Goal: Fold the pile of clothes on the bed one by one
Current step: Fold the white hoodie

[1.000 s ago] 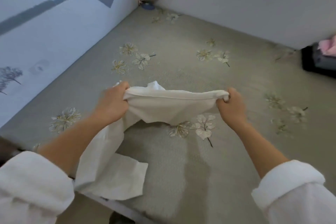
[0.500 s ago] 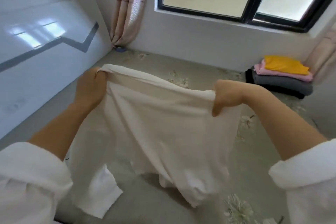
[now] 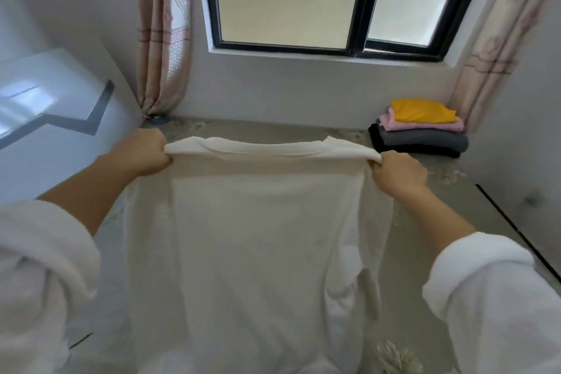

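A white long-sleeved shirt (image 3: 255, 237) hangs spread out in front of me over the grey flowered bed (image 3: 425, 240). My left hand (image 3: 142, 150) grips its left shoulder and my right hand (image 3: 397, 173) grips its right shoulder, with the neckline stretched taut between them. The body and sleeves hang straight down and hide most of the bed below.
A stack of folded clothes (image 3: 420, 130), yellow on pink on grey on black, lies at the bed's far right corner under the window (image 3: 328, 0). Curtains (image 3: 162, 39) hang at both sides. A white headboard (image 3: 51, 112) rises on the left.
Both hands have lifted the white shirt from the bed and pulled apart, so it now hangs flat and wide. My view has tilted up toward the window.
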### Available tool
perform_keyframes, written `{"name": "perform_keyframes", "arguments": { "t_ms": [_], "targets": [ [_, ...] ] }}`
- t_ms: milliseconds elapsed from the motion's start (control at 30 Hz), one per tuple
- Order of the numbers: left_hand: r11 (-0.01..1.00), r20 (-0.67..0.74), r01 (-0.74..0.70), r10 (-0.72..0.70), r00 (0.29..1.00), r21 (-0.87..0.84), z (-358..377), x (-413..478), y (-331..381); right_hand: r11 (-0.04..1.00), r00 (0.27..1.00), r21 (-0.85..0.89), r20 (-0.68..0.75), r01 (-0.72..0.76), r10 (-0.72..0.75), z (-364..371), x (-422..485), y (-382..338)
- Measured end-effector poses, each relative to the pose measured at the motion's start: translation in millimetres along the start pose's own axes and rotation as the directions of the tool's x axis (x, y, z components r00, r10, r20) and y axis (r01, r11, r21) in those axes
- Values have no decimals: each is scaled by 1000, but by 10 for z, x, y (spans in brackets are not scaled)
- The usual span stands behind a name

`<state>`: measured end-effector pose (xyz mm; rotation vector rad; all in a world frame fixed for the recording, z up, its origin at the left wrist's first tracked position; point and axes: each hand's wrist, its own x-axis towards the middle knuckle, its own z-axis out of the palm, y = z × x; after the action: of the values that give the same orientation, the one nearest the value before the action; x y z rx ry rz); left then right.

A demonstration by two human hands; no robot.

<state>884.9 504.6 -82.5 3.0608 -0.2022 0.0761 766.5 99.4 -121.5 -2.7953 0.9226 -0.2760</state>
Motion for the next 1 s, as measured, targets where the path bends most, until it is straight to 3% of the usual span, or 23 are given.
{"name": "perform_keyframes", "arguments": {
  "t_ms": [67,100,167,200,233,267,300,333,400,467,500,567,667,833,900,1000],
  "targets": [
    [996,-180,53,-41,983,67,1,160,67,925,984,334,83,-178,160,-84,171,-50],
    [995,-199,88,-76,977,54,-16,240,96,796,957,533,199,-288,213,-148,248,-73],
    [958,-68,181,-201,977,-224,-85,385,191,571,934,739,272,-358,233,-230,392,-97],
    [836,86,259,-249,965,-484,-112,445,264,546,949,781,200,-304,242,-224,471,-111],
    [631,223,326,-239,945,-704,-139,477,355,570,962,792,80,-221,262,-208,520,-126],
    [455,257,320,-197,946,-831,-135,511,432,606,955,785,-64,-130,288,-181,539,-129],
    [341,201,251,-177,964,-906,-91,564,492,627,932,778,-192,-46,307,-156,530,-128],
    [293,88,145,-198,976,-945,-14,615,538,630,904,776,-292,33,313,-116,513,-106],
    [384,-174,-54,-287,942,-922,157,622,550,623,860,768,-411,148,302,-8,448,-14],
    [453,-377,-253,-208,902,-855,362,478,536,663,836,727,-468,179,287,137,356,141],
    [466,-422,-316,-142,896,-827,524,384,512,695,831,697,-485,179,272,220,288,226],
    [474,-409,-306,-129,903,-826,928,168,432,752,844,626,-502,205,188,432,109,389],
    [504,-300,-180,-167,939,-845,1586,-212,289,828,904,507,-428,238,2,863,-262,625],
    [681,51,74,-55,997,-729,2708,-798,-91,902,996,427,-78,63,-33,1734,-975,1037],
    [730,245,206,-54,968,-652,3127,-945,-293,908,998,418,64,-20,-7,2091,-1270,1148],
    [814,506,333,-56,861,-477,3625,-1181,-544,924,961,372,275,-90,-17,2537,-1716,1263]
  ]
}}
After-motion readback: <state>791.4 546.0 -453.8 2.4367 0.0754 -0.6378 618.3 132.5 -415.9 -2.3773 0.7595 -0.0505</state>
